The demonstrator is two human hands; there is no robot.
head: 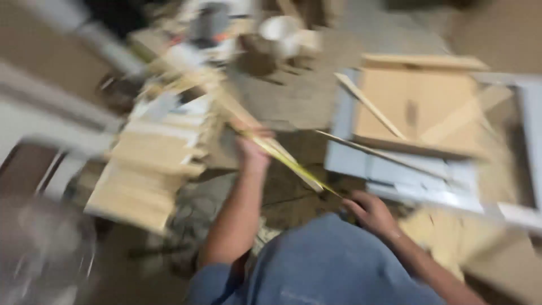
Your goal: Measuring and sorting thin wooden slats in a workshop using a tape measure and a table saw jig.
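Blur covers the whole head view, so I report only coarse shapes. My left hand (pixel 252 151) is raised above the floor and curled closed around one end of a yellow tape strip (pixel 288 164), which looks like a measuring tape blade. The strip runs diagonally down and to the right, ending just beside my right hand (pixel 370 212). The right hand sits low, near my blue-clad knee (pixel 327 265), fingers partly bent; I cannot tell whether it grips the strip's end or only touches it.

Left of the left hand lies a stack of pale wooden boards (pixel 144 169), tilted, with its near corner toward me. To the right, a flat tan cardboard sheet (pixel 418 107) rests on a grey-white frame (pixel 395 169), and thin wooden slats (pixel 370 104) cross the sheet diagonally. At the top centre stands a white round container (pixel 279 28), too smeared to identify further. Any markings on the cardboard are unreadable. A grey concrete floor (pixel 299 101) shows between these items.
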